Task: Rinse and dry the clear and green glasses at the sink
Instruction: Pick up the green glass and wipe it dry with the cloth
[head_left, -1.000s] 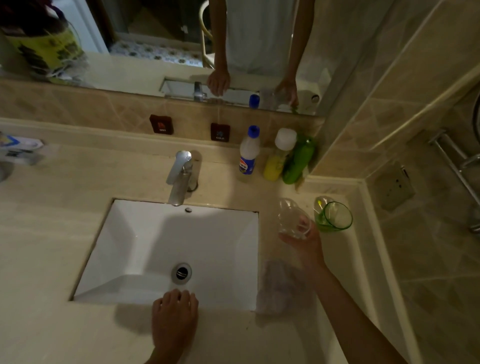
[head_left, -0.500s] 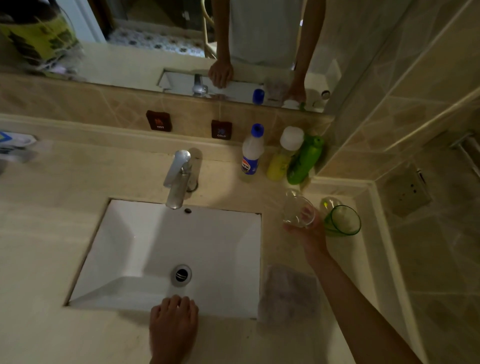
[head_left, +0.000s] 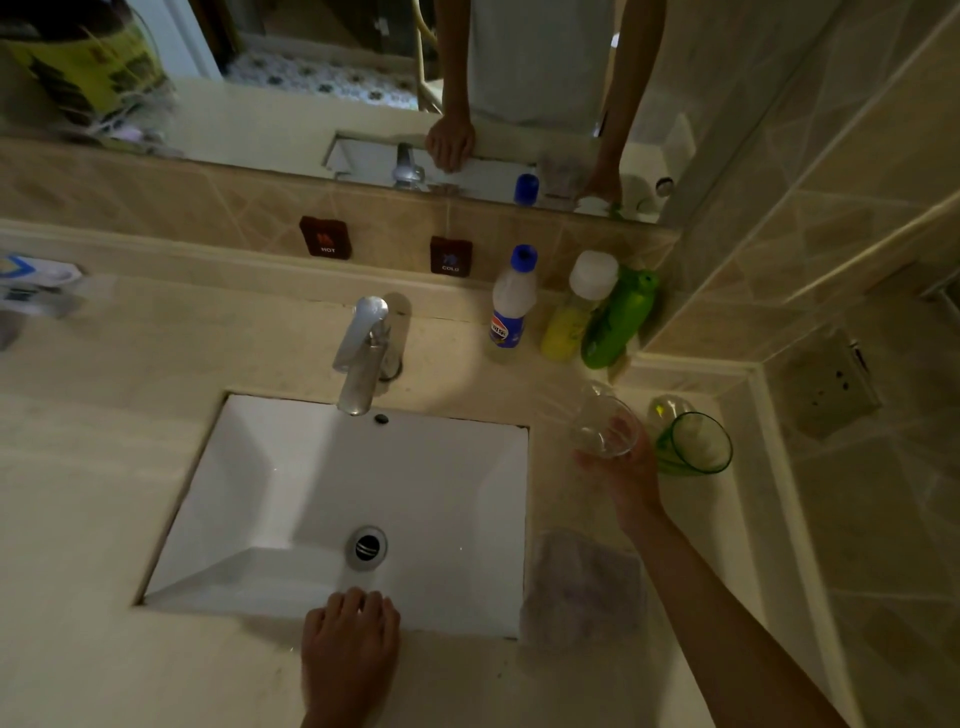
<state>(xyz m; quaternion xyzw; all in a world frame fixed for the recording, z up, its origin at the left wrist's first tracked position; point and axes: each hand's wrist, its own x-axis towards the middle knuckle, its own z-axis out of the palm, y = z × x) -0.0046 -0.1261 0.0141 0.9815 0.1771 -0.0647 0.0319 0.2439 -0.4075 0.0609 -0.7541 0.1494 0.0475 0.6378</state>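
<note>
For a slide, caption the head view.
Right hand grips clear glass beside green glass; left hand rests on sink edge.

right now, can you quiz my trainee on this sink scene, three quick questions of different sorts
1. True or false: water runs from the faucet.
2. Which glass does the right hand hold: A clear glass, B green glass?
3. Fill in: the left hand rests on the near edge of the ____.

Key: 1 false. 2 A. 3 sink.
</note>
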